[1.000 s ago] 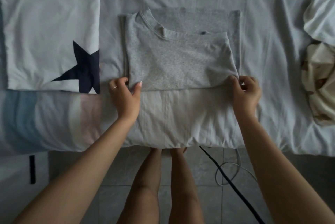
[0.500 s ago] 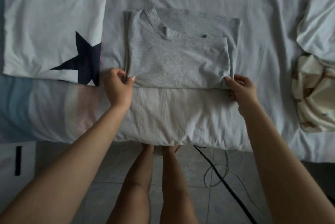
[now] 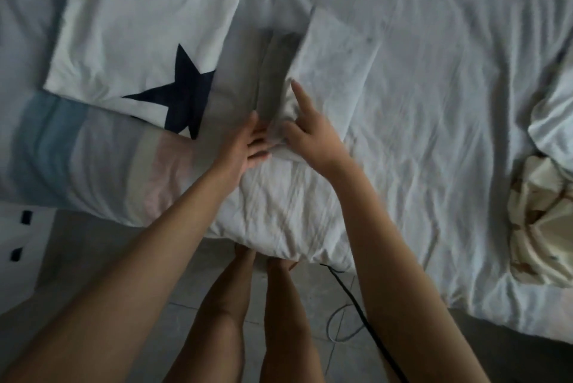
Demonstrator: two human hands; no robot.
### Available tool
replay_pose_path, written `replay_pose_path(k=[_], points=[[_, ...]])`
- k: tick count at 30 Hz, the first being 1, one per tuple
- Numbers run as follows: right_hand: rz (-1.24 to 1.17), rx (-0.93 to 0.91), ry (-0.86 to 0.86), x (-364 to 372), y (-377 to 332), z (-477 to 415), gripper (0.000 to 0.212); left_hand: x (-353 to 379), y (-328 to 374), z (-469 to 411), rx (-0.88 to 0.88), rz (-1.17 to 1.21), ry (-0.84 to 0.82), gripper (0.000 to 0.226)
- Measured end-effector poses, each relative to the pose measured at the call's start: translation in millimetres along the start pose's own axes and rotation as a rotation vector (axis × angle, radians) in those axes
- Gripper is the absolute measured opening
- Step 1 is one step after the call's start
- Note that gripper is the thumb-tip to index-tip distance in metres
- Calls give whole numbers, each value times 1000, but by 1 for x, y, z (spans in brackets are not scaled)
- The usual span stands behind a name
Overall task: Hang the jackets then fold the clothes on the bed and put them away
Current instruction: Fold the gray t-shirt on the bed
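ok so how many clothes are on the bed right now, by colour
grey top: 1
white top with navy star: 1
cream patterned garment: 1
total: 3

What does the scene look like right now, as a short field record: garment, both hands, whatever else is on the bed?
garment: grey shirt, folded, lying askew, motion-blurred
hands: left hand with straight fingers touching the shirt's near edge; right hand on the shirt, index finger straight, grip too blurred to tell
to the left: white star shirt, folded flat
far right: cream patterned cloth, crumpled
surface: bed, sheet wrinkled
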State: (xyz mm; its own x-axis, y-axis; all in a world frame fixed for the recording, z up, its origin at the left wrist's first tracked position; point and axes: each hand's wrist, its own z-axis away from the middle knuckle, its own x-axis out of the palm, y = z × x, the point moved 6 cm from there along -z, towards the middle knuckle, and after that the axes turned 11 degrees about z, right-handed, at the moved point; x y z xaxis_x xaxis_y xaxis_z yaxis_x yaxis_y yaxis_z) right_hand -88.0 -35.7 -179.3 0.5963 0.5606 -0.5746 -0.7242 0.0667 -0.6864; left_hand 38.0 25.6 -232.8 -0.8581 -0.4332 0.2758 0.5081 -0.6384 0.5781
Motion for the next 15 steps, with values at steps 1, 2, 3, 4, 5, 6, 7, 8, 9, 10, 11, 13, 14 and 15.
replay_pose_path(k=[1,2,3,4,5,6,7,8,9,10,11,13,14,15], points=[[113,1,-48,6,2,-2,69,3,-5,-1,-12,-44,-29,34],[183,-8,-46,11,0,-5,62,0,-6,-1,-10,-66,-30,29],[196,-1,14,8,0,-7,53,1,-7,0,-5,-69,-10,20],[162,23,100,-1,4,-8,46,3,-6,1,10,-61,35,11],[116,57,187,-10,9,-11,41,2,-4,1,44,-44,89,8],[78,93,266,-20,15,-16,39,1,-2,0,88,-31,132,11],[67,116,335,-31,19,-21,38,-1,-1,-1,127,-23,164,16],[81,119,402,-44,24,-27,40,0,0,0,173,-33,186,17],[121,113,444,-56,26,-33,44,1,1,2,226,-67,209,16],[187,113,450,-66,27,-43,48,1,0,2,282,-101,232,12],[258,125,421,-72,25,-53,52,-2,-1,3,323,-140,257,12],[372,152,313,-82,20,-76,60,-5,-7,8,356,-172,288,11],[407,159,250,-82,16,-86,62,-7,-11,10,357,-179,302,10],[439,161,184,-80,13,-95,62,-10,-12,12,352,-188,320,12]])
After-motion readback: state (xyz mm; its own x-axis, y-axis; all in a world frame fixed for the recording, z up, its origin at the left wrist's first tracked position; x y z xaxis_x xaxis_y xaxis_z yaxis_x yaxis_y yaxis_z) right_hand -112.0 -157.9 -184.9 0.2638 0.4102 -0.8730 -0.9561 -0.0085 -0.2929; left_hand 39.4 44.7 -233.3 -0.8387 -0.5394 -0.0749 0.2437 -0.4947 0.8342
